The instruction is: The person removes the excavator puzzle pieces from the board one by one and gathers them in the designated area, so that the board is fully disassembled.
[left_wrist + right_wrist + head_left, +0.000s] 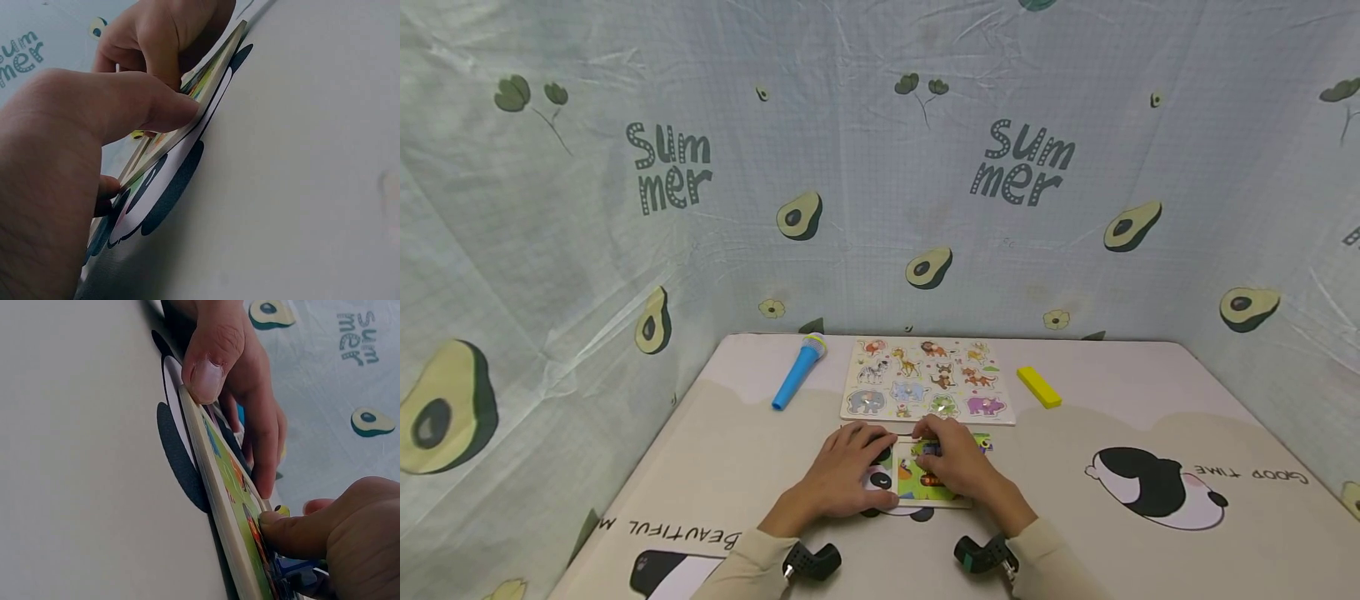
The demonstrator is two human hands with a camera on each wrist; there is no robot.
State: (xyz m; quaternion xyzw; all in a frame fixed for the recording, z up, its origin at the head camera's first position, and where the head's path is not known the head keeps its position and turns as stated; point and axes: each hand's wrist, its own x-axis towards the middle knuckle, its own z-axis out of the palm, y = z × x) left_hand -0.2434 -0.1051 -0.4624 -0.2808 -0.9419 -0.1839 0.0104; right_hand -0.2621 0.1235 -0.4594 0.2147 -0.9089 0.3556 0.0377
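Note:
A small wooden puzzle board (932, 503) with a bright green picture lies on the table. My left hand (848, 472) holds its left side, the thumb on the near corner and the fingers towards the far corner. In the right wrist view, that thumb (207, 380) bears on the pale wooden rim. Over the board, my right hand (961, 458) is bent, pinching a bluish puzzle piece (929, 448) between thumb and fingers. The right palm covers much of the board's right part. Some green print (982, 442) shows past the right knuckles.
Just behind stands a larger animal puzzle board (925, 375), lying flat. A blue toy microphone (797, 375) lies to its left, a yellow block (1039, 387) to its right. The printed table cover (1150, 550) reaches back to a curtain (865, 167) with avocado prints.

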